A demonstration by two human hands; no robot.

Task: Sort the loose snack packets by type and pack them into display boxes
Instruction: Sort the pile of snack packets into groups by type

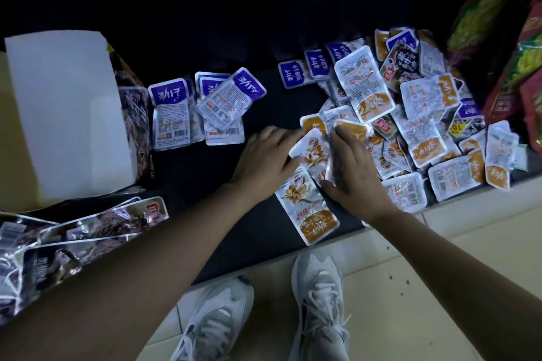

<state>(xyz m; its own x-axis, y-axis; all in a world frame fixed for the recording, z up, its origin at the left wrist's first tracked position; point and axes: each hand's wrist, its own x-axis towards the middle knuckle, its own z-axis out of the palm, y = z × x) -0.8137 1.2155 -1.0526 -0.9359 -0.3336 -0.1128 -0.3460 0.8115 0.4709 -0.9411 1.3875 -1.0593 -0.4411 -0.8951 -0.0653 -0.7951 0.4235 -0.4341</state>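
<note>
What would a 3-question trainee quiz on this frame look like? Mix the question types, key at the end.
1. True or false: the purple packets lie between the open box and the mixed pile.
2. Which colour is the packet under both hands? A purple, B orange, C green.
3. Fill in: the left hand and right hand work at the pile's ____ edge.

Key: 1 true. 2 B, the orange packet. 3 left.

Bare forearms, no sleeves, white mesh sneakers (318, 302) with white laces
</note>
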